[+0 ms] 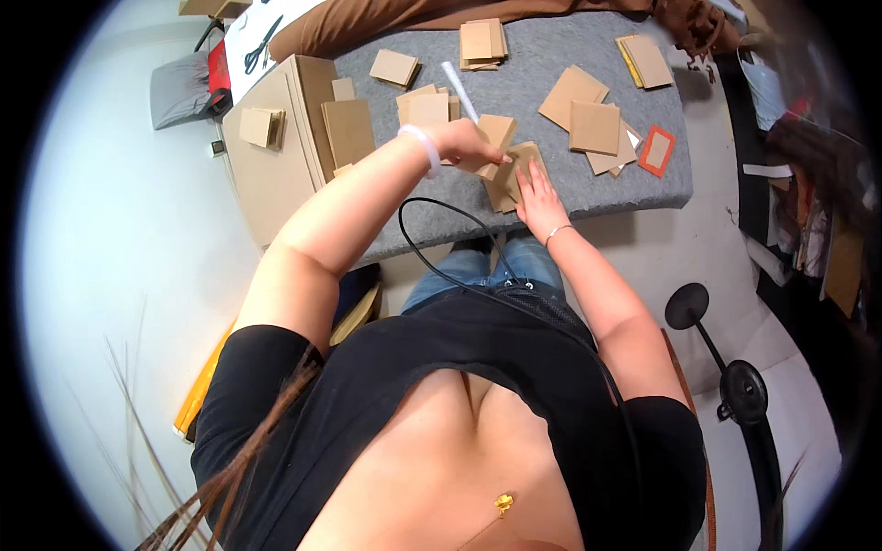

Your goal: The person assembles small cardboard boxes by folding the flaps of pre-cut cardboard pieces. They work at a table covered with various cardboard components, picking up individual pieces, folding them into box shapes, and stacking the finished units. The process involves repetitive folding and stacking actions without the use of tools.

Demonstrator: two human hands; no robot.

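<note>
My left hand (pixel 462 143), with a pale bangle at its wrist, is closed on a tan cardboard piece (pixel 497 130) at the near middle of the table. Just to its right my right hand (pixel 540 195) lies with outstretched fingers on another tan cardboard piece (pixel 502 191) near the table's front edge. The two hands almost meet over this piece. A white stick-like tool (pixel 460 90) lies beyond my left hand. Beside that hand stands a small stack of tan cardboard pieces (pixel 427 108); its lower part is hidden by my wrist.
Large cardboard sheets (pixel 276 174) lean at the table's left. More pieces (pixel 594 127) and an orange-framed card (pixel 657 151) lie to the right on the grey cloth (pixel 542 55). Scissors (pixel 261 48) lie far left. A black cable (pixel 432 201) loops before me.
</note>
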